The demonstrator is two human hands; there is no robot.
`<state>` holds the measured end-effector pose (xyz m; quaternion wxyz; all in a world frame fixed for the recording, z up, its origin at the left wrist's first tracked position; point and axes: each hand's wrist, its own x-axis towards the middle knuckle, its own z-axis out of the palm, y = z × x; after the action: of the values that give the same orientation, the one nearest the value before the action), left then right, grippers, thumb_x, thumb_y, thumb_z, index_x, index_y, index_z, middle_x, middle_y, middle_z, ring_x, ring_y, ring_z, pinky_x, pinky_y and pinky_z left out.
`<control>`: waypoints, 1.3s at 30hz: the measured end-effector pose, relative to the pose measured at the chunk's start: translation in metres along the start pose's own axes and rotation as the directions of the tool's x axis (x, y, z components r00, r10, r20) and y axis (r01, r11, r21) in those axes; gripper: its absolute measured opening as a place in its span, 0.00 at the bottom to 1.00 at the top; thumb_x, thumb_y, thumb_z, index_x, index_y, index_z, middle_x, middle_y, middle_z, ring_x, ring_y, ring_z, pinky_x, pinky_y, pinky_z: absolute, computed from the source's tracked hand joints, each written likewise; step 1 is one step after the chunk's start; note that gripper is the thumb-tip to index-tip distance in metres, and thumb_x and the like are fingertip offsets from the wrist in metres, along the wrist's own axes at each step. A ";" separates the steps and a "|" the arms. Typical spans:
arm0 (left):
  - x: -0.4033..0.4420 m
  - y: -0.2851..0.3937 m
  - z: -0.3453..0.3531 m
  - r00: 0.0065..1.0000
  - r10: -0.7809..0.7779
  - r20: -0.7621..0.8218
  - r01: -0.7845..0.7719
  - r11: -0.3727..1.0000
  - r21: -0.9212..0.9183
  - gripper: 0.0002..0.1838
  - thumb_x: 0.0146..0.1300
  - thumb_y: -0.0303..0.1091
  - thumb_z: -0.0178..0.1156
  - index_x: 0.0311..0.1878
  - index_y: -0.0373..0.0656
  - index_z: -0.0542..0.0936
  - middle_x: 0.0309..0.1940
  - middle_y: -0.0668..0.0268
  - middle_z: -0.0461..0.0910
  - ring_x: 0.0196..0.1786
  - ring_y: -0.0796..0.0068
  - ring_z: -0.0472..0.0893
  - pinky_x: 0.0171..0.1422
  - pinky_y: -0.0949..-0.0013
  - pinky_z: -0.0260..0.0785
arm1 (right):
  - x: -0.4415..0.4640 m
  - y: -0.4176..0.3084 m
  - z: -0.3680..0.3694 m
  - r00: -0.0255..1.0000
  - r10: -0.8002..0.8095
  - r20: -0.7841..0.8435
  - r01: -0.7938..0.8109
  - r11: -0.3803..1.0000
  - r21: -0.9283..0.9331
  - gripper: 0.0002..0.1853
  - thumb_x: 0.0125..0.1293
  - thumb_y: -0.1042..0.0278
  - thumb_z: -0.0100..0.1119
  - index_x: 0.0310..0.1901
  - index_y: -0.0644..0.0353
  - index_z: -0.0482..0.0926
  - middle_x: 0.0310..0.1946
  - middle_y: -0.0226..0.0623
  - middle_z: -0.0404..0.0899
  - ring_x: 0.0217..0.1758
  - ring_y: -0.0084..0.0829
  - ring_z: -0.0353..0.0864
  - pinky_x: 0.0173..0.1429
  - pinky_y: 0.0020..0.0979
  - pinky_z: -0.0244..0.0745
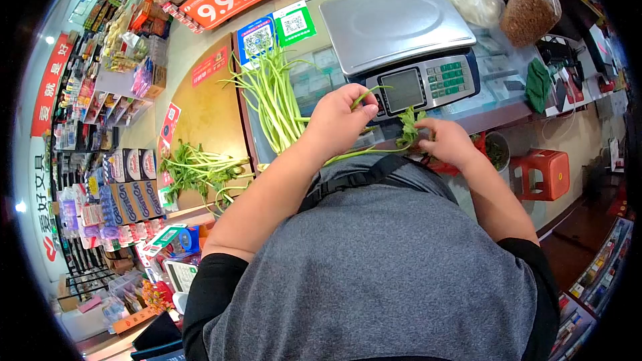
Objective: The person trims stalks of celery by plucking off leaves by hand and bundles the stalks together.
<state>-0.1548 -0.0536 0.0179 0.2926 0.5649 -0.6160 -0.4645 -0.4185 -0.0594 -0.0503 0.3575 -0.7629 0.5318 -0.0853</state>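
In front of the scale, my left hand [338, 120] is closed, with a thin green celery stem [365, 97] pinched between thumb and fingers. To its right, my right hand [451, 142] has its fingertips curled at the edge of a leafy celery sprig [408, 127]. A long pale stalk [361, 154] runs just below both hands, near my waist. Left of my left hand lies a bundle of mostly bare celery stalks [273, 103] on the glass counter. Farther left, a pile of leafy celery [200, 172] rests on the wooden top.
A digital scale [394, 23] stands on the glass counter, with QR code cards [294, 23] at its left. Plastic bags [531, 17] sit at the back right. A red stool [545, 174] and a bin [497, 150] are on the right. Stocked shelves line the left.
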 end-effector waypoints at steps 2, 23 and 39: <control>0.003 -0.001 0.002 0.999 -0.019 0.042 0.020 0.999 -0.029 0.06 0.68 0.31 0.57 0.42 0.39 0.81 0.30 0.74 0.76 0.36 0.83 0.73 0.43 0.75 0.67 | -0.002 0.001 0.008 0.998 -0.064 -0.030 0.058 0.983 -0.173 0.13 0.56 0.65 0.63 0.44 0.53 0.84 0.38 0.44 0.83 0.43 0.48 0.81 0.47 0.43 0.76; 0.002 -0.015 0.012 0.988 -0.155 -0.021 0.146 0.959 -0.244 0.05 0.67 0.33 0.59 0.41 0.42 0.79 0.23 0.74 0.74 0.22 0.86 0.69 0.26 0.79 0.60 | 0.012 -0.062 -0.030 0.855 -0.030 -0.518 0.279 0.868 0.411 0.08 0.58 0.69 0.64 0.37 0.64 0.82 0.29 0.35 0.81 0.31 0.29 0.78 0.40 0.30 0.75; -0.007 -0.016 0.015 0.972 -0.073 -0.222 0.000 0.951 -0.310 0.06 0.70 0.34 0.56 0.39 0.42 0.77 0.22 0.76 0.71 0.21 0.88 0.66 0.25 0.80 0.57 | 0.013 -0.099 -0.003 0.866 -0.252 -0.433 0.370 0.904 0.213 0.14 0.63 0.67 0.60 0.48 0.64 0.82 0.35 0.43 0.84 0.34 0.34 0.83 0.42 0.31 0.76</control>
<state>-0.1598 -0.0420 -0.0015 0.4379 0.5738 -0.4874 -0.4913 -0.3402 -0.0540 0.0118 0.3316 -0.7456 0.4431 -0.3712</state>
